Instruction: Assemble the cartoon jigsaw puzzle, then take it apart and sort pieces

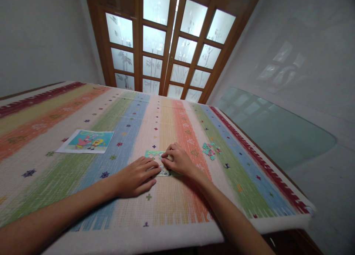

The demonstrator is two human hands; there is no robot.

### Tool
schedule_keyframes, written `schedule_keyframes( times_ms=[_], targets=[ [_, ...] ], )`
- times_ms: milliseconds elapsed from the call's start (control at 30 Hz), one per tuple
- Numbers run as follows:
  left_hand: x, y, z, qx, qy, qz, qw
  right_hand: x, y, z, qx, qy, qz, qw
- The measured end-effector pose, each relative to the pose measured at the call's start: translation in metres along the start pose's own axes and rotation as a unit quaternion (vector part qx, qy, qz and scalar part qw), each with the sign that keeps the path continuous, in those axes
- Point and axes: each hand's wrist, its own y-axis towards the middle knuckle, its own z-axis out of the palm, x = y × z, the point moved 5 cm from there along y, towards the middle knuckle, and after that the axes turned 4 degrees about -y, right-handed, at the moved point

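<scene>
Two bare forearms come in from the bottom edge and meet over a striped cloth [83, 173]. The left hand [135, 177] lies flat, its fingers [151, 170] stretched out and close together, tips touching the near edge of a partly built puzzle [154, 154]. The right hand [179, 160] is curled, fingertips [165, 157] bent down onto the puzzle's right side (whether they pinch a piece I cannot tell). The puzzle sits mid-cloth, between both hands. Near the right hand lies a small heap of loose pieces [210, 150]. Well to the left rests a cartoon picture [87, 141]. Beyond the table stand wooden doors [166, 44] with frosted panes.
</scene>
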Motion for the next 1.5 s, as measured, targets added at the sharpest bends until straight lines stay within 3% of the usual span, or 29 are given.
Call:
schedule_keyframes(
  times_ms=[133,300,433,533,567,733,933,1200,1333,1500],
  targets=[
    [0.001,0.000,0.001,0.006,-0.004,0.001,1.000,-0.018,0.001,-0.016,-0.056,0.030,0.019,0.998],
    [0.001,-0.001,0.000,0.010,-0.011,0.001,1.000,-0.066,-0.004,-0.064,-0.173,0.012,0.093,0.980],
    [0.001,-0.001,-0.001,0.011,-0.013,0.001,1.000,-0.120,-0.031,-0.109,-0.246,-0.064,0.235,0.938],
    [0.001,-0.001,-0.001,0.009,-0.014,0.003,1.000,-0.162,-0.065,-0.132,-0.237,-0.131,0.395,0.878],
    [0.001,-0.001,-0.001,0.006,-0.012,0.004,1.000,-0.172,-0.076,-0.137,-0.232,-0.137,0.418,0.867],
    [0.000,0.000,-0.002,0.000,-0.006,0.004,1.000,-0.200,-0.107,-0.142,-0.193,-0.127,0.458,0.858],
    [0.000,0.000,-0.003,-0.006,-0.006,0.005,1.000,-0.209,-0.104,-0.129,-0.150,-0.104,0.452,0.873],
    [0.001,-0.001,-0.002,-0.004,-0.008,0.004,1.000,-0.205,-0.101,-0.124,-0.163,-0.059,0.445,0.879],
    [0.001,-0.001,0.000,0.002,-0.007,0.005,1.000,-0.189,-0.087,-0.120,-0.172,0.004,0.413,0.894],
    [0.001,-0.001,0.000,-0.001,-0.003,0.010,1.000,-0.151,-0.049,-0.099,-0.151,0.095,0.329,0.927]
  ],
)
